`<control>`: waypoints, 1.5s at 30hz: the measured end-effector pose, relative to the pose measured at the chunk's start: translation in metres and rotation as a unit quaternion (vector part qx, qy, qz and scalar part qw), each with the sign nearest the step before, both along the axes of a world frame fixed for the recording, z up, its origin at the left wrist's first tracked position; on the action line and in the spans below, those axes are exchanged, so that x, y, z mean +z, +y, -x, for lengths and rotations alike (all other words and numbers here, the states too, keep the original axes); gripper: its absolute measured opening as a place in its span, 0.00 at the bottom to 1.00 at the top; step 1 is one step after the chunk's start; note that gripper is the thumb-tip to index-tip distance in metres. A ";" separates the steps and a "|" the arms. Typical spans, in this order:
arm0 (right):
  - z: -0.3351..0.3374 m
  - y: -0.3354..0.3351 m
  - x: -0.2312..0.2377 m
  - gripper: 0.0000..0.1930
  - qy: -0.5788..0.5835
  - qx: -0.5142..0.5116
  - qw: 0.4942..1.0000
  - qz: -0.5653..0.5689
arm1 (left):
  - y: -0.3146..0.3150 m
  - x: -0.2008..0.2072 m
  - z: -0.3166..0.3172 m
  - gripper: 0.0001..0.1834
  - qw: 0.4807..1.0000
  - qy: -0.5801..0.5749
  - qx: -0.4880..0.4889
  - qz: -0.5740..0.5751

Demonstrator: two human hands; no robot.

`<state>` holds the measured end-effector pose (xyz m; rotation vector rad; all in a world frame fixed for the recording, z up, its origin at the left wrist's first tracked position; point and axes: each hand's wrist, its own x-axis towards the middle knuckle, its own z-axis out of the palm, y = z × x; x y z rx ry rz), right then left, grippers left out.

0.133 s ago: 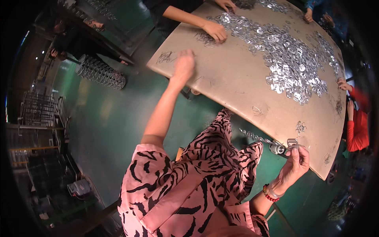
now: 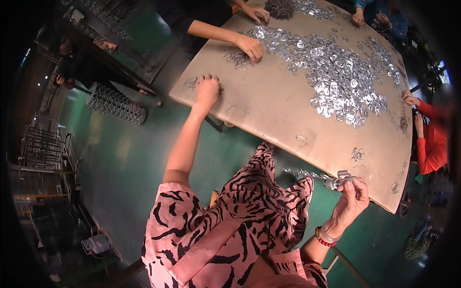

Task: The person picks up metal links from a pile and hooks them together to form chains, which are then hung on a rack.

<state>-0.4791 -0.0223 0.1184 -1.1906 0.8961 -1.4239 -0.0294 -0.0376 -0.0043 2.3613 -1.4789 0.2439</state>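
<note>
At the near left corner of the table, my left hand (image 2: 207, 92) rests with its fingers curled down beside a small heap of thin wire hooks (image 2: 190, 84). Whatever is under those fingertips is hidden. Over the table's near edge, my right hand (image 2: 353, 196) pinches a silver metal buckle (image 2: 344, 174) between thumb and fingers. A strand of linked metal pieces (image 2: 305, 174) stretches leftward from beside that hand, below the table edge. Across the middle and far part of the table (image 2: 269, 105) spreads a large pile of flat silver buckles (image 2: 345, 86).
Next to the far-left worker's hand (image 2: 249, 48) lies a wire heap (image 2: 237, 58). Another person in a red sleeve (image 2: 428, 156) works at the right edge. Small wire clusters (image 2: 357, 156) dot the near right. On the left, a person holds a bar with a metal-covered roll (image 2: 115, 104).
My left hand was blurred by motion and now sits sharp, lower by the wire heap. The whole view has shifted slightly. My right hand keeps its hold on the buckle.
</note>
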 end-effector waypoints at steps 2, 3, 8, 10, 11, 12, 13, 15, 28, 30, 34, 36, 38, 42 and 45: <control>-0.006 -0.003 -0.001 0.06 -0.017 -0.001 1.000 0.005 | -0.028 0.019 -0.002 0.10 0.994 -0.025 -0.093 0.058; -0.007 -0.003 -0.002 0.06 -0.016 -0.004 1.000 0.012 | -0.049 0.019 0.005 0.10 0.985 0.038 -0.158 0.062; -0.010 -0.003 -0.001 0.06 0.015 -0.022 1.000 -0.012 | -0.172 -0.006 0.023 0.09 0.942 0.060 -0.313 0.103; -0.005 -0.001 0.001 0.06 0.026 -0.030 0.999 -0.008 | -0.202 -0.011 0.020 0.08 0.949 0.086 -0.302 0.022; -0.003 -0.001 0.003 0.06 0.034 -0.036 0.999 -0.013 | -0.213 -0.016 0.016 0.08 0.947 0.061 -0.316 0.012; -0.002 0.000 0.005 0.07 0.034 -0.030 0.999 0.005 | -0.219 -0.016 0.015 0.08 0.945 0.065 -0.320 -0.013; -0.002 0.002 0.004 0.07 0.039 -0.022 0.999 0.013 | -0.225 -0.025 0.011 0.07 0.941 -0.030 -0.334 -0.038; -0.005 0.002 0.005 0.07 0.045 -0.034 0.998 0.006 | -0.223 -0.030 0.007 0.07 0.911 -0.102 -0.395 -0.065; -0.012 -0.008 -0.020 0.11 0.021 -0.052 0.996 -0.073 | -0.064 0.078 0.225 0.08 0.615 0.704 -0.350 0.058; -0.018 -0.010 -0.024 0.13 0.009 -0.046 0.997 -0.068 | -0.039 0.101 0.247 0.08 0.575 0.722 -0.382 0.043; -0.019 -0.015 -0.020 0.13 -0.004 -0.072 0.997 -0.020 | -0.023 0.116 0.272 0.05 0.611 0.626 -0.481 0.049; -0.013 -0.012 -0.014 0.13 -0.017 -0.095 0.995 0.004 | -0.030 0.116 0.286 0.06 0.718 0.412 -0.544 0.134; 0.002 -0.002 -0.005 0.13 0.007 -0.145 0.989 0.010 | -0.026 0.123 0.306 0.07 0.732 0.352 -0.564 0.150; 0.033 0.013 -0.010 0.11 0.072 -0.167 0.978 0.097 | -0.011 0.156 0.352 0.07 0.715 0.290 -0.593 0.229; 0.029 -0.001 0.028 0.09 -0.018 -0.173 0.976 0.130 | -0.035 0.179 0.354 0.06 0.716 0.255 -0.603 0.243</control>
